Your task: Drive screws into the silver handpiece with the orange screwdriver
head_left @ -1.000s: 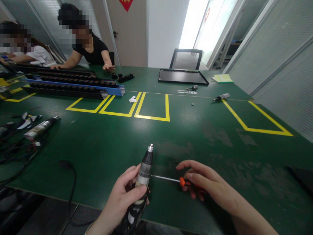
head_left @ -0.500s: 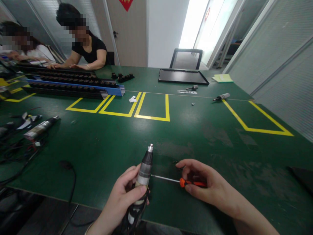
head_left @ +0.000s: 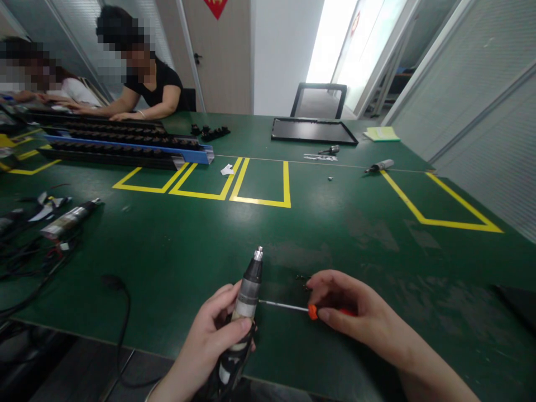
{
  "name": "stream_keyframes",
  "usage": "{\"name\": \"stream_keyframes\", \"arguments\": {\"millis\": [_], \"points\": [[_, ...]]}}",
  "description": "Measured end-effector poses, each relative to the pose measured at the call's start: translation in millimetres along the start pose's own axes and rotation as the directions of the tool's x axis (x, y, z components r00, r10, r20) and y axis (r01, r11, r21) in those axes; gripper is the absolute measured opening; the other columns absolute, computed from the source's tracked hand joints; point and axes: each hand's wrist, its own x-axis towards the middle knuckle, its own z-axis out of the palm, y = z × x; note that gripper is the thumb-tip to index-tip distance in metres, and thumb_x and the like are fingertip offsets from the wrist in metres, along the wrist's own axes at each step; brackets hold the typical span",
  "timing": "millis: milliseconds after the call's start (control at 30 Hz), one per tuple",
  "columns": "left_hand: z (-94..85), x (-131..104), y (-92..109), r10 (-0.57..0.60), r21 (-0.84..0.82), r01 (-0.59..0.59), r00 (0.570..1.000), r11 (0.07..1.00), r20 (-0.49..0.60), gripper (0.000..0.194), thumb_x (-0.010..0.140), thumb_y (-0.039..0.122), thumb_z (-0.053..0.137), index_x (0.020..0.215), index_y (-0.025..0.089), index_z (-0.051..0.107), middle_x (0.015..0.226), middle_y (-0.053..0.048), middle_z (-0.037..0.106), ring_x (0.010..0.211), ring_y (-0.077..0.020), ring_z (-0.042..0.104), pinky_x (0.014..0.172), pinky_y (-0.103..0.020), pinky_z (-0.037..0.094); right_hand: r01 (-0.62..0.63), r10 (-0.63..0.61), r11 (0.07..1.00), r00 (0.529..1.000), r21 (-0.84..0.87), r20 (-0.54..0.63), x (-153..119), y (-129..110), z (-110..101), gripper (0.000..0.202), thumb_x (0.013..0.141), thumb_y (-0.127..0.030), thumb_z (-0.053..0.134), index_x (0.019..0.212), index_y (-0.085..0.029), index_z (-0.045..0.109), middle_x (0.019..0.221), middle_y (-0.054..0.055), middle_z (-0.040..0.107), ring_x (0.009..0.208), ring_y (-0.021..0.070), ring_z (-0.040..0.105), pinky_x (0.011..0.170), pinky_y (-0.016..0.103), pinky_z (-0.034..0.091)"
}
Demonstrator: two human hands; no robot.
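Note:
My left hand is wrapped round an electric screwdriver, a dark and silver cylinder with its metal nose tilted up and away from me. In my right hand is a manual screwdriver with an orange and black handle, the fingers closed round that handle. Its thin shaft points left, and the tip meets the side of the electric screwdriver's body. Several tiny screws lie on the green table just beyond my right fingertips.
Another electric screwdriver lies among cables at the left. Long black and blue trays stand at the far left before two people. Further back are a black framed panel, a yellow pad and a grey screwdriver.
My right hand has rolled round the screwdriver handle, covering more of it. The shaft tip stays against the electric screwdriver, and my left hand has hardly moved.

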Motion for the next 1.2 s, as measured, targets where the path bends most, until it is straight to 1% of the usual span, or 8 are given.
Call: {"name": "stream_keyframes", "arguments": {"millis": [100, 300, 500, 667, 767, 900, 1033, 1200], "points": [[-0.7, -0.3, -0.8, 0.0, -0.001, 0.0, 1.0, 1.0, 0.006, 0.044, 0.077, 0.034, 0.087, 0.12, 0.027, 0.079, 0.087, -0.001, 0.062, 0.064, -0.0164, 0.067, 0.056, -0.026, 0.059, 0.043, -0.044, 0.999, 0.999, 0.019, 0.013, 0.1, 0.9, -0.3, 0.036, 0.075, -0.026, 0.082, 0.106, -0.02, 0.065, 0.086, 0.003, 0.07, 0.076, 0.0182, 0.064, 0.072, 0.032, 0.051], [0.1, -0.2, -0.9, 0.004, 0.001, -0.004, 1.0, 1.0, 0.004, 0.042, 0.078, 0.034, 0.087, 0.119, 0.028, 0.08, 0.088, -0.001, 0.06, 0.066, -0.0159, 0.064, 0.056, -0.025, 0.058, 0.011, -0.011, 0.999, 1.0, -0.049, 0.002, -2.0, 0.6, 1.1, 0.034, 0.078, -0.029, 0.077, 0.11, -0.021, 0.066, 0.095, 0.004, 0.07, 0.08, 0.0187, 0.065, 0.071, 0.031, 0.051], [0.7, 0.1, 0.7, 0.003, 0.01, -0.003, 1.0, 1.0, 0.026, 0.041, 0.079, 0.034, 0.085, 0.119, 0.029, 0.079, 0.09, -0.001, 0.059, 0.068, -0.0157, 0.063, 0.057, -0.025, 0.059, -0.177, 0.178, 0.983, 0.984, -0.038, 0.023, -1.6, 0.5, 2.0, 0.036, 0.085, -0.035, 0.067, 0.116, -0.019, 0.06, 0.069, -0.001, 0.069, 0.053, 0.0126, 0.056, 0.052, 0.026, 0.043], [1.2, -0.1, 1.2, -0.002, 0.02, 0.002, 1.0, 1.0, 0.004, 0.043, 0.077, 0.034, 0.086, 0.118, 0.026, 0.08, 0.087, -0.002, 0.06, 0.068, -0.0165, 0.063, 0.056, -0.026, 0.059, -0.156, 0.156, 0.987, 0.988, -0.044, -0.001, -0.3, -3.3, 3.8, 0.037, 0.079, -0.035, 0.072, 0.11, -0.019, 0.062, 0.066, -0.001, 0.067, 0.054, 0.013, 0.053, 0.05, 0.024, 0.04], [1.2, -0.6, 0.8, -0.002, 0.011, 0.002, 1.0, 1.0, -0.001, 0.043, 0.077, 0.034, 0.087, 0.119, 0.026, 0.08, 0.086, -0.001, 0.061, 0.066, -0.0162, 0.064, 0.056, -0.026, 0.059, -0.107, 0.107, 0.993, 0.994, -0.055, -0.005, -0.8, -4.1, 2.9, 0.037, 0.077, -0.033, 0.074, 0.11, -0.019, 0.063, 0.07, -0.001, 0.067, 0.059, 0.0142, 0.056, 0.055, 0.026, 0.043], [1.2, -1.0, 0.1, 0.003, 0.0, -0.003, 1.0, 1.0, -0.004, 0.045, 0.077, 0.034, 0.087, 0.12, 0.026, 0.079, 0.086, -0.002, 0.062, 0.064, -0.0164, 0.065, 0.055, -0.026, 0.059, -0.037, 0.037, 0.994, 0.999, -0.101, -0.011, -1.0, -1.8, 1.1, 0.037, 0.074, -0.029, 0.078, 0.107, -0.022, 0.064, 0.077, -0.001, 0.066, 0.072, 0.0179, 0.063, 0.071, 0.031, 0.049], [1.9, -1.0, 0.9, 0.006, -0.009, -0.006, 1.0, 1.0, -0.007, 0.044, 0.077, 0.033, 0.087, 0.119, 0.025, 0.08, 0.086, -0.002, 0.062, 0.065, -0.0159, 0.065, 0.055, -0.025, 0.058, -0.023, 0.025, 0.989, 1.0, -0.149, 0.014, -1.5, -0.1, 1.1, 0.043, 0.077, -0.032, 0.079, 0.115, -0.022, 0.064, 0.081, -0.001, 0.066, 0.078, 0.0186, 0.063, 0.078, 0.033, 0.05], [1.8, -0.4, 2.3, 0.013, -0.005, -0.013, 1.0, 1.0, 0.021, 0.041, 0.077, 0.033, 0.087, 0.118, 0.026, 0.08, 0.089, -0.002, 0.061, 0.065, -0.0156, 0.065, 0.056, -0.026, 0.059, -0.153, 0.153, 0.988, 0.988, -0.036, 0.013, -2.1, 3.1, 1.1, 0.047, 0.09, -0.046, 0.064, 0.128, -0.021, 0.056, 0.076, 0.0, 0.069, 0.06, 0.015, 0.059, 0.058, 0.028, 0.046]]}}
